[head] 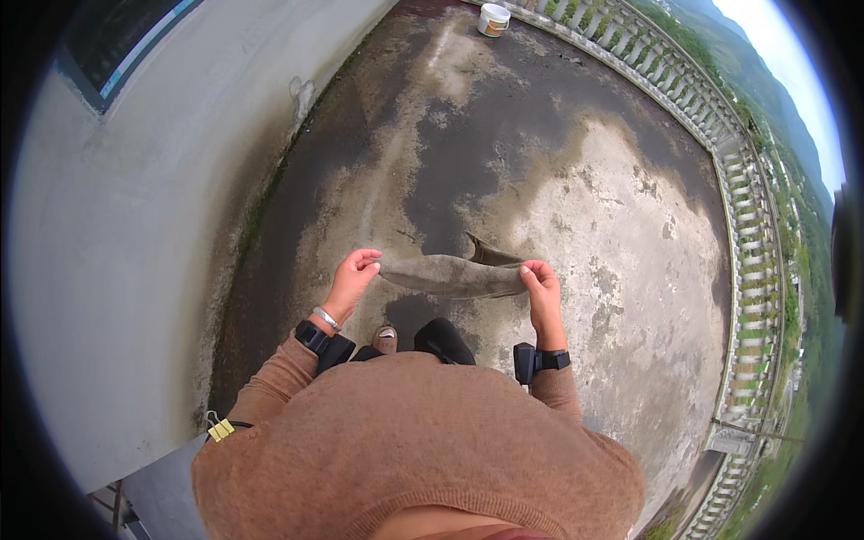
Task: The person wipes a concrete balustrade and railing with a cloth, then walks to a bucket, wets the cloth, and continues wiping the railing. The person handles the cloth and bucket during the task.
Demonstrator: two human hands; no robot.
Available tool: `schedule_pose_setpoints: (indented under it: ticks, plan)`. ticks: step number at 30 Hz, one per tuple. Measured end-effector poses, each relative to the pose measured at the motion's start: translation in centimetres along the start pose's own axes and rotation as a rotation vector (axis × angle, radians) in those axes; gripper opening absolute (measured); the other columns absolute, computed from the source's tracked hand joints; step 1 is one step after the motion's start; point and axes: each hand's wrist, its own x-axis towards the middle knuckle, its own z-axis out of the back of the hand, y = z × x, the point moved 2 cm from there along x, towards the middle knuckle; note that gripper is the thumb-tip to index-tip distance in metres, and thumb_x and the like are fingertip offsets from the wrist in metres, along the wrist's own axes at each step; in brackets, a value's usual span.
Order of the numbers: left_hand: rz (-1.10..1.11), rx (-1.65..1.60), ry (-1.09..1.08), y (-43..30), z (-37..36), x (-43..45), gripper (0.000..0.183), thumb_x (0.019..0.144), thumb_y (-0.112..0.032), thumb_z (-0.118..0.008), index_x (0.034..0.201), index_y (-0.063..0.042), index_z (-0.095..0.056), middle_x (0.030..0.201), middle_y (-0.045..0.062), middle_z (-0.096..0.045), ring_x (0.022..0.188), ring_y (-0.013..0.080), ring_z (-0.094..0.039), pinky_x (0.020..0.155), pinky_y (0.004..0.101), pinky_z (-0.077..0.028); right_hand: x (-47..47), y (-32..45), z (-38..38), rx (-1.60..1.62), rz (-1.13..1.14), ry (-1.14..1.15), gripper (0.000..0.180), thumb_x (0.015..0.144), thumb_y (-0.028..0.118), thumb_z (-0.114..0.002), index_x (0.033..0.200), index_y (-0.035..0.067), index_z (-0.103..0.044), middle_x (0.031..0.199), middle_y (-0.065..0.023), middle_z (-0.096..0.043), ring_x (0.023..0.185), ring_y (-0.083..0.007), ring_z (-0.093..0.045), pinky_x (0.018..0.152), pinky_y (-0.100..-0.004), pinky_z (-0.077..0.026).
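Note:
A grey-brown piece of cloth (449,277) is stretched sideways between my two hands, in front of my body and above the floor. My left hand (352,280) pinches its left end between thumb and fingertips. At the other end, my right hand (542,283) grips a corner in the same way. A darker fold or flap of fabric (493,254) sticks out behind the cloth near my right hand. Whether it is part of the same piece, I cannot tell.
Stained concrete floor (607,270) spreads around me. A plaster wall (135,236) runs along the left, with a window frame at its top. A stone balustrade (746,270) curves along the right. Near the railing at the far end stands a white bucket (493,20).

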Motion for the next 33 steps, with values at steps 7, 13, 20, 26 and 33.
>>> schedule_pose_setpoints:
  ticks: [7,13,20,26,33]
  plan:
    - [-0.059,0.037,0.067,-6.1,-0.1,24.0,0.021,0.086,-0.003,-0.058,0.107,-0.002,-0.061,0.095,0.001,-0.063,0.086,0.0061,-0.055,0.079,0.0208,-0.043,19.3,2.1,-2.9,0.065,0.005,-0.090,0.013,0.089,0.016,-0.062,0.096,0.005,-0.062,0.089,0.0035,-0.060,0.082,-0.0050,-0.051,0.077,-0.0207,-0.040]
    - [0.000,0.114,0.005,-10.0,1.8,41.0,0.021,0.085,0.000,-0.057,0.106,-0.001,-0.062,0.099,0.003,-0.063,0.089,0.0083,-0.057,0.081,0.0225,-0.045,38.9,4.4,-9.3,0.073,0.010,-0.038,0.011,0.089,0.012,-0.062,0.096,0.003,-0.062,0.086,0.0031,-0.060,0.080,-0.0047,-0.053,0.074,-0.0200,-0.042]
    - [0.054,0.051,-0.090,-15.6,4.6,60.8,0.022,0.087,-0.001,-0.059,0.108,-0.002,-0.061,0.099,0.002,-0.063,0.090,0.0076,-0.056,0.081,0.0221,-0.045,61.8,8.9,-15.6,0.039,0.031,0.051,0.011,0.089,0.012,-0.061,0.096,0.004,-0.062,0.086,0.0036,-0.060,0.079,-0.0046,-0.053,0.073,-0.0206,-0.042]
    - [0.121,-0.055,-0.006,-20.7,3.0,81.9,0.023,0.086,-0.001,-0.060,0.110,-0.001,-0.060,0.099,0.002,-0.062,0.088,0.0065,-0.056,0.076,0.0202,-0.044,79.6,11.7,-18.9,-0.016,0.040,-0.047,0.011,0.088,0.006,-0.058,0.098,0.003,-0.062,0.090,0.0021,-0.060,0.082,-0.0055,-0.053,0.075,-0.0208,-0.043]
    - [0.112,-0.022,0.122,-27.5,-2.8,105.6,0.023,0.086,-0.002,-0.060,0.109,-0.002,-0.060,0.099,0.001,-0.061,0.086,0.0065,-0.055,0.079,0.0205,-0.045,98.3,15.1,-18.4,-0.010,0.048,-0.187,0.013,0.089,0.008,-0.059,0.101,0.005,-0.062,0.092,0.0030,-0.059,0.087,-0.0061,-0.052,0.080,-0.0212,-0.041]
